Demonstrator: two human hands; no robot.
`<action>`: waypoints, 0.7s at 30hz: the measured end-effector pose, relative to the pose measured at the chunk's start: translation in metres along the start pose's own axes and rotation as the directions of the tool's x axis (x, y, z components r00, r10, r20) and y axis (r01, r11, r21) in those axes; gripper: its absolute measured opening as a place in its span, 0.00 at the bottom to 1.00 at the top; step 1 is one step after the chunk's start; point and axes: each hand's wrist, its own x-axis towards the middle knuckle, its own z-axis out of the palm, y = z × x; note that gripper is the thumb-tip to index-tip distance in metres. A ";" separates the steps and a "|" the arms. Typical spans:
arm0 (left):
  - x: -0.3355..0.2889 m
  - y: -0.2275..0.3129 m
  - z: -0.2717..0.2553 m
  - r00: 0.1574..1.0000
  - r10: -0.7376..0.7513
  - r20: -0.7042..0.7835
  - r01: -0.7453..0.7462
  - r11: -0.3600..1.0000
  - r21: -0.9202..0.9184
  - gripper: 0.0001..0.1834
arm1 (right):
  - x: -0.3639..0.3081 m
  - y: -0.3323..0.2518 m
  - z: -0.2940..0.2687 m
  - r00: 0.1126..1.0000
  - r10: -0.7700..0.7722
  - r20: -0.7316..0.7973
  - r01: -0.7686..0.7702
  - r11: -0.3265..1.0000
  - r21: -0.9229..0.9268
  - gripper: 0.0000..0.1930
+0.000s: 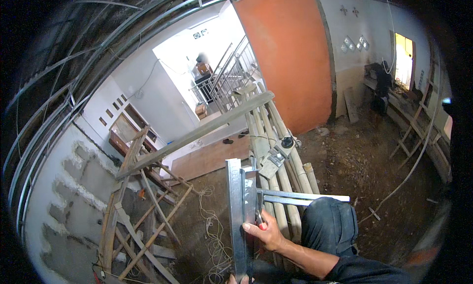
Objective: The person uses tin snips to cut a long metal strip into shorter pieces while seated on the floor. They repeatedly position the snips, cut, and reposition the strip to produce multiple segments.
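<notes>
A long galvanized metal channel (236, 210) stands tilted in front of me. At the picture's bottom edge, my left hand (238, 280) pinches its lower end; only the fingertips show. My right hand (268, 232) is closed around a red-handled hand tool (263, 226), its thumb pressed along the channel's side. The tool's exact kind is partly hidden by the fingers. Beyond that hand, two thin metal strips (315, 195) lie across bamboo poles (278, 185), reaching my bent knee (329, 225). A grey box with a black round part (277, 157) rests on the poles farther out.
A wooden plank (197, 136) runs from the bamboo to a timber scaffold (143, 225) at left. Below lies a dirt floor (345, 160) with tangled cord (214, 234). Beyond the orange wall (290, 52), a person (203, 64) is near the stair railing (231, 69).
</notes>
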 end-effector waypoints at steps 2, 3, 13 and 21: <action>-0.004 0.001 -0.004 0.994 -0.094 0.048 0.098 0.993 -0.067 0.22 | 0.002 -0.001 0.001 1.000 0.017 0.014 -0.017 1.000 -0.007 0.23; -0.006 0.001 -0.005 0.989 -0.131 0.075 0.138 0.985 -0.100 0.21 | 0.003 -0.001 0.002 1.000 0.024 -0.008 -0.024 0.999 0.025 0.22; -0.028 -0.031 -0.012 0.901 -0.414 0.133 0.431 0.888 -0.161 0.19 | 0.006 0.041 0.010 0.974 0.221 -0.048 -0.222 0.975 -0.003 0.17; -0.144 -0.117 -0.072 0.763 -0.487 -0.425 0.613 0.752 0.240 0.22 | -0.003 0.122 0.026 0.894 0.435 -0.105 -0.444 0.832 -0.334 0.16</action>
